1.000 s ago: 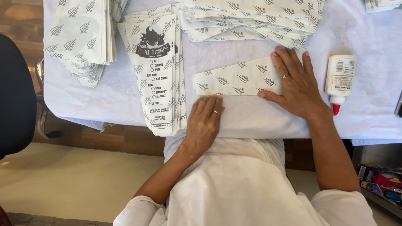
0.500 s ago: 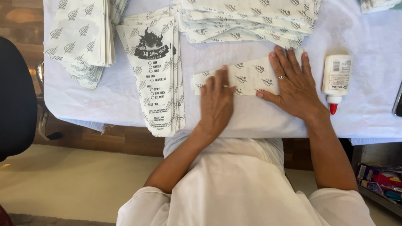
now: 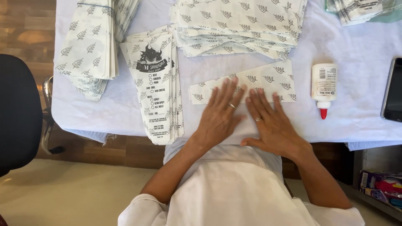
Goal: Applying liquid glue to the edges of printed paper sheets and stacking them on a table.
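A table draped in a pale lavender-white cloth (image 3: 360, 113) is filling the upper part of the head view, and the person is leaning over its near edge. At the far side a wide heap of white paper sheets printed with small grey leaf marks (image 3: 238, 25) is spreading across the cloth, and a tall stack of the same leaf-printed paper (image 3: 90, 46) is sitting at the far left, hanging partly over the table's edge. Between them a pile of long tapered white paper bags with black printing (image 3: 157, 83) is lying with its narrow end toward the person.

Directly in front of the person, a single folded strip of leaf-printed white paper (image 3: 272, 79) is lying flat on the cloth. The left hand (image 3: 220, 115) is pressing down on it with fingers spread and flat, gripping nothing. The right hand (image 3: 270, 123) is lying just beside the left, also flat and open, its fingertips resting on the strip's near edge.

To the right of the strip, a small white glue bottle with a red tip (image 3: 323, 88) is lying on the cloth, near but apart from the right hand. A dark phone (image 3: 393, 90) is showing at the right edge.
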